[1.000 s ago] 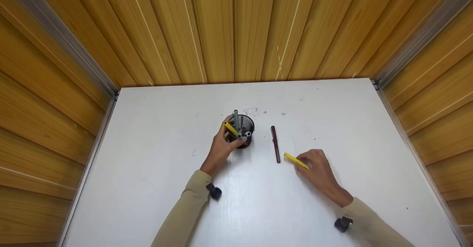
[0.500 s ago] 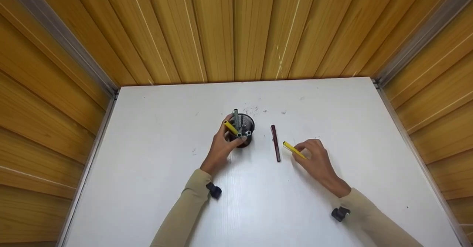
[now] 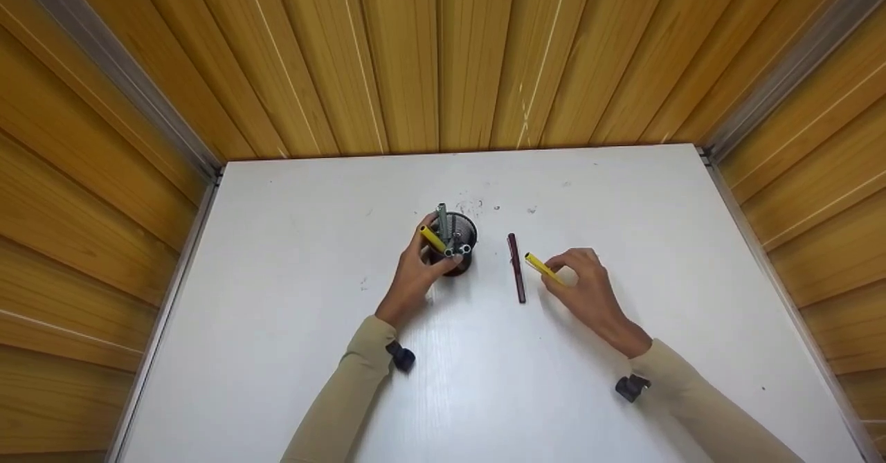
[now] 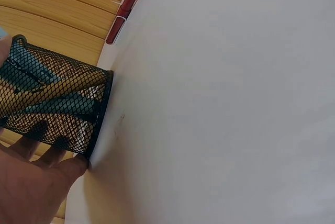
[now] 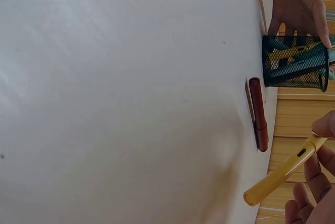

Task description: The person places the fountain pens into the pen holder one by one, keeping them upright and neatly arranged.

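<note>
A black mesh pen holder (image 3: 465, 228) stands on the white table with several pens in it, among them a yellow pen (image 3: 433, 239) and grey-green ones. My left hand (image 3: 413, 276) grips the holder from its left side, thumb at the near rim. Through the mesh (image 4: 57, 93) in the left wrist view the pens' lower ends show. Between thumb and fingers my right hand (image 3: 588, 290) pinches another yellow pen (image 5: 282, 174), tilted and raised above the table. A dark red pen (image 3: 516, 269) lies on the table between the holder and my right hand.
The white table (image 3: 311, 207) bears small dark marks behind the holder. Wood-patterned panels (image 3: 415, 55) enclose it at the back and both sides, with metal posts at the corners. A black wrist camera (image 3: 401, 357) sits on each sleeve.
My right hand has moved away from me and slightly left, carrying the yellow pen up toward the red pen's side. The left hand and the holder stay in place.
</note>
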`<state>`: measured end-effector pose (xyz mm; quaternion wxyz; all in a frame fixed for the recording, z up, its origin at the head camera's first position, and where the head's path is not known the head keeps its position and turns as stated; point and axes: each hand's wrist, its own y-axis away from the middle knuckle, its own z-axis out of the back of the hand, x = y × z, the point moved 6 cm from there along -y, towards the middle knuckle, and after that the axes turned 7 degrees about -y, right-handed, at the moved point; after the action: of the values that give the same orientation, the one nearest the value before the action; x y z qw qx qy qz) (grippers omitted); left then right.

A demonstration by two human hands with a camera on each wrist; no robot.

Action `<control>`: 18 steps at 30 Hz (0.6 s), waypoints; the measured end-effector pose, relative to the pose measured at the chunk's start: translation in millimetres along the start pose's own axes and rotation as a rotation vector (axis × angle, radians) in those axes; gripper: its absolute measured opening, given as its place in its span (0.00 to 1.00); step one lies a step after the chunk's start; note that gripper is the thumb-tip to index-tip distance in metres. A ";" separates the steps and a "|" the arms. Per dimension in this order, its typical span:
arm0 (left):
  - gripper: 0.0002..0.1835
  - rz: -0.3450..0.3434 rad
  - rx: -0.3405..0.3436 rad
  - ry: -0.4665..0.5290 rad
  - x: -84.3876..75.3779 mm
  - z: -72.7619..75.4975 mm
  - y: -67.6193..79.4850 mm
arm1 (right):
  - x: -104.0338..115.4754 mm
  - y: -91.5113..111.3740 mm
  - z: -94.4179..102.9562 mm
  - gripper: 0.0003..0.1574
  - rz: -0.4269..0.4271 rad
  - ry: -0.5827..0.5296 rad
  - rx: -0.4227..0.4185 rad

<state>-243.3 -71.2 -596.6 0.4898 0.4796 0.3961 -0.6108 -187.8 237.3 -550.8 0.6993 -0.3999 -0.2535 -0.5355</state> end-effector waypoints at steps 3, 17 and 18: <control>0.51 0.000 0.004 0.006 0.0 -0.1 -0.1 | 2.8 -3.1 -0.7 0.12 0.015 -0.011 -0.005; 0.51 -0.029 0.007 0.025 1.0 -0.6 -1.8 | 11.0 -13.5 -5.3 0.10 0.016 -0.038 0.004; 0.50 -0.030 0.006 0.029 0.6 -0.6 -1.8 | 11.8 -14.3 -5.6 0.10 0.019 -0.038 0.004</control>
<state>-245.0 -70.4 -597.3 0.4733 0.4838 0.4085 -0.6124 -198.3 224.7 -540.5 0.7000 -0.4111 -0.2641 -0.5208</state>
